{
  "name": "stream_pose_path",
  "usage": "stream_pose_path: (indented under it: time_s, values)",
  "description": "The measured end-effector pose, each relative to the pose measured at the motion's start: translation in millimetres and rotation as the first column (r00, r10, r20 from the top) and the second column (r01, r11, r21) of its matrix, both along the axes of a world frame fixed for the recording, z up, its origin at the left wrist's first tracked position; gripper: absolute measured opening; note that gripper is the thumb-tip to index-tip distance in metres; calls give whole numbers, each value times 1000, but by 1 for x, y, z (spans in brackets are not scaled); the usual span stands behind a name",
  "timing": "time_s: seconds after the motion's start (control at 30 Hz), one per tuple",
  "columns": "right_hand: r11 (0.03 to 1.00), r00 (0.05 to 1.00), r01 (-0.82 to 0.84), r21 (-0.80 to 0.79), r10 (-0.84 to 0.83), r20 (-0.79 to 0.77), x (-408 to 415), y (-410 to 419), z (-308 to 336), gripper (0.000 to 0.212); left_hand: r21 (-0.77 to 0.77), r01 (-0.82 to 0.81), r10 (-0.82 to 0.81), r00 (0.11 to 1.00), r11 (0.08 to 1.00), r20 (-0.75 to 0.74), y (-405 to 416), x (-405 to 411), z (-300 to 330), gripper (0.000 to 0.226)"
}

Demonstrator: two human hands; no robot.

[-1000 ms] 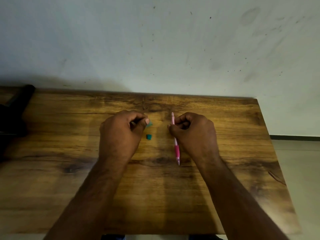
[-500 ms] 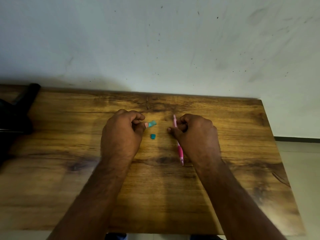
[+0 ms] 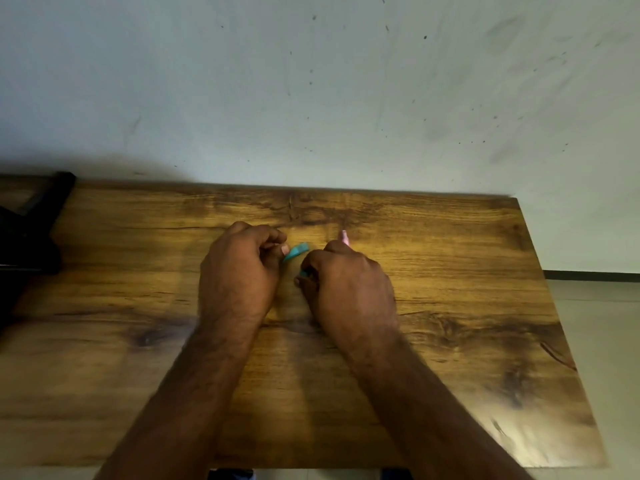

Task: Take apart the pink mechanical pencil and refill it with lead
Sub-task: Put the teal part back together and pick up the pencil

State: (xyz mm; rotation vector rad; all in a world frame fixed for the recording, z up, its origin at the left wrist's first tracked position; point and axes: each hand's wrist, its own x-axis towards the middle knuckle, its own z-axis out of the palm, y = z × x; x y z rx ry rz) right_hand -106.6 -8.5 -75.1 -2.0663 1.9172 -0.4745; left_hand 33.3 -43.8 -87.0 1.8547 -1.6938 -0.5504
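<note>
On a wooden table point(image 3: 450, 306) against a scuffed wall, the left hand point(image 3: 239, 271) pinches a teal lead case point(image 3: 298, 250). The right hand point(image 3: 349, 289) curls around the pink mechanical pencil point(image 3: 344, 236), whose tip pokes past the knuckles, fingertips on a small teal cap point(image 3: 304, 274).

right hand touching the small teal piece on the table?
Touching. The head view shows the right hand with its fingertips closed around the small teal piece, no gap visible; only a sliver of teal shows.

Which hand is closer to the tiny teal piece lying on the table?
The right hand. Its fingertips are right at the small teal piece, seemingly touching it. The left hand sits a bit off to its left, holding a teal tube.
</note>
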Motion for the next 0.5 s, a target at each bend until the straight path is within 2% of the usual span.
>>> stream_pose_path:
  time_s: [0.13, 0.23, 0.37, 0.5]
  values:
    - [1000, 994, 11, 15, -13, 104, -5, -3, 0, 14, 24, 27, -26, 1000, 999, -9, 0, -1, 0, 22]
    - [986, 929, 141, 85, -161, 334, -18, -10, -2, 10, 56, 37, -36, 999, 998, -20, 1, -2, 1, 25]
    - [927, 679, 306, 217, -372, 633, -37, -18, -3, 10, 67, 53, -53, 999, 996, -5, 2, -3, 1, 18]
    - [887, 371, 294, 357, -450, 812, -44, -21, 4, 12, 4, 94, -94, 993, 996, -64, 4, -9, 4, 19]
